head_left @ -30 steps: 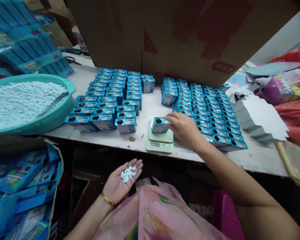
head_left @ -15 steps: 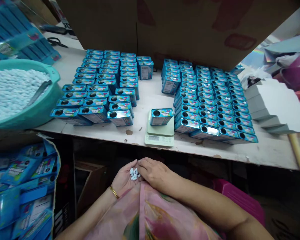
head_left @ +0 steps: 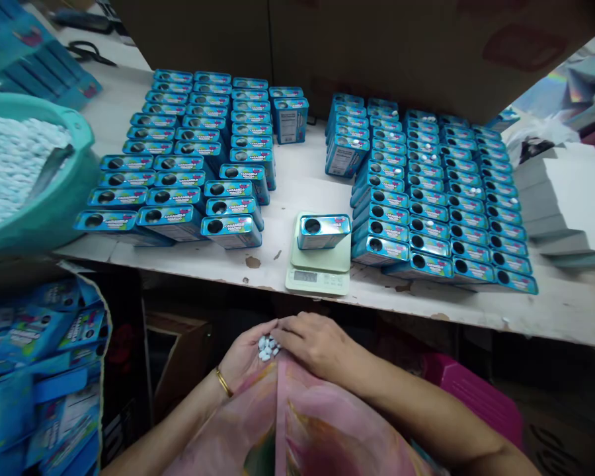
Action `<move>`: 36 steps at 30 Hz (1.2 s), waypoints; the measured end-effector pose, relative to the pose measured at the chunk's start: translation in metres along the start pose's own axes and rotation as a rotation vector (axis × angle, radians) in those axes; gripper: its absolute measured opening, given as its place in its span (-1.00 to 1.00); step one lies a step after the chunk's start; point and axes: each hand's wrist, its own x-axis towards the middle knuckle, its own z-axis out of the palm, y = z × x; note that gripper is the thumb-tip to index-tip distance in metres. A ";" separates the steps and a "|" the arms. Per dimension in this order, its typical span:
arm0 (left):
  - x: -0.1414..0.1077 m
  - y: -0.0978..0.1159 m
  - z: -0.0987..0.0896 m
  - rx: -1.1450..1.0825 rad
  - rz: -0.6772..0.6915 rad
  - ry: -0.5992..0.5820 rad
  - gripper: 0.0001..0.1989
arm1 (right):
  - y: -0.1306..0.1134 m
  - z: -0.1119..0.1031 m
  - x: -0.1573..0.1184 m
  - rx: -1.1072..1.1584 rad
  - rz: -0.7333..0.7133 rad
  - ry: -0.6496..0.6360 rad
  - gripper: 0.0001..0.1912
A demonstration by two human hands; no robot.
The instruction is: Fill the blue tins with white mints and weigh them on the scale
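Note:
My left hand [head_left: 245, 354] is cupped, palm up, just in front of the table edge. In its palm lie several small pale-blue candies [head_left: 266, 348]. Over its fingers rests my right hand [head_left: 313, 342], its curved fingers together and touching the candies; its fingertips are partly hidden. Beyond both hands, a light-green digital scale [head_left: 317, 282] sits at the table's front. Upright on its pan is a blue candy tin [head_left: 324, 231] with a dark round opening in the top. The digits on the display are too blurred to read.
Rows of blue tins stand left [head_left: 171, 196] and right [head_left: 429, 198] of the scale, some right-hand ones with candies on top. A turquoise basin [head_left: 82, 168] of candies is far left, above a carton of blue packages [head_left: 39, 377]. Cardboard [head_left: 367, 46] rises behind; scissors [head_left: 86, 51] lie back left.
The view has shifted and tilted slightly, so the tins and scale appear nearer. Both hands stay together around the candies, with only a slight movement of the right fingers.

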 end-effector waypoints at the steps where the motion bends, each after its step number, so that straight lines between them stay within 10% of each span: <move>1: 0.000 0.001 0.000 0.011 0.004 0.004 -0.75 | 0.007 -0.013 0.000 -0.025 0.002 0.056 -0.74; 5: 0.001 0.005 -0.005 0.058 0.048 -0.003 -0.65 | 0.044 -0.079 0.009 -0.176 0.192 0.347 -0.68; 9: 0.001 0.009 -0.010 0.053 0.070 0.011 -0.63 | 0.072 -0.120 0.031 -0.279 0.287 0.312 -0.55; 28: -0.002 0.014 -0.017 0.027 0.107 -0.032 -0.66 | 0.081 -0.110 0.050 -0.280 0.311 0.058 -0.57; 36: -0.006 0.020 -0.038 -0.015 0.123 -0.017 -0.69 | 0.125 -0.128 0.099 -0.332 0.293 0.195 -0.63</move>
